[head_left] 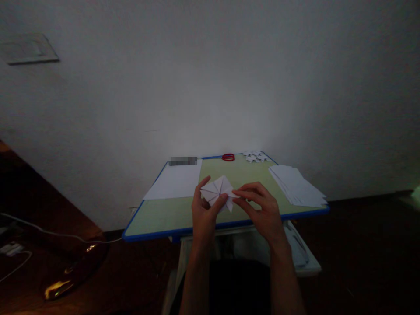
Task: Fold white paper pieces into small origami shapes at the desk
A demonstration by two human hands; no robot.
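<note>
A white folded paper (pixel 219 188) with creases fanning out from its middle and pointed corners is held up over the near part of the table. My left hand (pixel 206 210) grips it from the left, the thumb pressed on its front and the other fingers mostly behind it. On the other side, my right hand (pixel 259 203) pinches the paper's right tip between thumb and fingertips. Parts of the paper are covered by my left thumb.
The light-green table (pixel 177 214) has a blue rim. White sheets (pixel 179 183) lie at left, with a pixelated dark object (pixel 183 161) behind. Red-handled scissors (pixel 228 157) and several folded paper pieces (pixel 256 156) are at the back; a paper stack (pixel 297 186) is at right. A wall (pixel 210 87) stands behind.
</note>
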